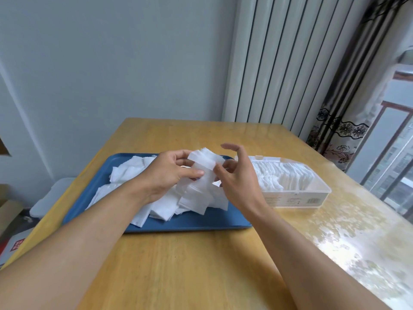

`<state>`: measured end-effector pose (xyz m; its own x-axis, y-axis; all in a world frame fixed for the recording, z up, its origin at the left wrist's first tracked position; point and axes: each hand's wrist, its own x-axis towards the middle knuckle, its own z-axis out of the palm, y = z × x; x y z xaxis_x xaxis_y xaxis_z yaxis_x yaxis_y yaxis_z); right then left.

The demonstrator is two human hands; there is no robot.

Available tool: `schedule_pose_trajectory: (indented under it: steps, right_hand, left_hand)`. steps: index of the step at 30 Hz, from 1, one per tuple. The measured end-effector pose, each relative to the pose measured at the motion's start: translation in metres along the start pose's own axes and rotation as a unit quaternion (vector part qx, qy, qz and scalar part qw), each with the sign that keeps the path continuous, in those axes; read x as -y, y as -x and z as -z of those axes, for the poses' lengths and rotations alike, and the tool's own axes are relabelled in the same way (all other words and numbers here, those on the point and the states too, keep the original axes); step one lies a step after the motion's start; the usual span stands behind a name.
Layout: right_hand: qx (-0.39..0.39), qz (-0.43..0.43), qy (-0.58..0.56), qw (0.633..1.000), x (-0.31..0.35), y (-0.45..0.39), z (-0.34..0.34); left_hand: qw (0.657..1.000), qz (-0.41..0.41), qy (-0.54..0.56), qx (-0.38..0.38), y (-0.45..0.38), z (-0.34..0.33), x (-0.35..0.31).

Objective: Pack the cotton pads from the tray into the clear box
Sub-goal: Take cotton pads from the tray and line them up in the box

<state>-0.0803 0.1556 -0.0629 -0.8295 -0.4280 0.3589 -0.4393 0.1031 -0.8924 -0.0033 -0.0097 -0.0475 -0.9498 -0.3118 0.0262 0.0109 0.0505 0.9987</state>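
A blue tray [201, 223] lies on the wooden table and holds a loose heap of white square cotton pads [161, 205]. My left hand [172, 173] hovers over the heap and grips a small stack of cotton pads [204, 158]. My right hand [237, 177] touches that stack's right end with thumb and fingertips, its other fingers spread. The clear box [312, 199] stands just right of the tray, lid off, with a row of pads packed upright inside.
The wooden table [201, 265] has bare room in front of the tray and glare on its right side. A white radiator [268, 63] and a curtain [348, 97] stand behind the table. Cardboard boxes [9, 220] sit on the floor at left.
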Motion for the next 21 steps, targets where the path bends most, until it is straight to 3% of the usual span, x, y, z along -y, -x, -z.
schedule_pose_trajectory:
  steps: [7, 12, 17, 21]
  right_hand:
    - [-0.016, 0.077, 0.053, 0.996, 0.003, 0.001, -0.001]
    - [-0.038, 0.051, -0.018, 0.998, 0.006, -0.003, 0.002]
    - [-0.011, 0.061, -0.077, 0.995, 0.014, -0.007, 0.011]
    - [0.057, 0.082, 0.015, 0.995, 0.014, -0.009, 0.012]
  left_hand:
    - [1.000, -0.006, -0.016, 0.001, 0.000, -0.004, 0.002]
    - [0.998, 0.005, -0.003, -0.062, 0.000, -0.007, 0.000]
    - [0.987, -0.036, -0.015, -0.153, -0.006, 0.000, 0.001]
    - [0.981, -0.091, -0.009, -0.171, -0.004, 0.003, -0.006]
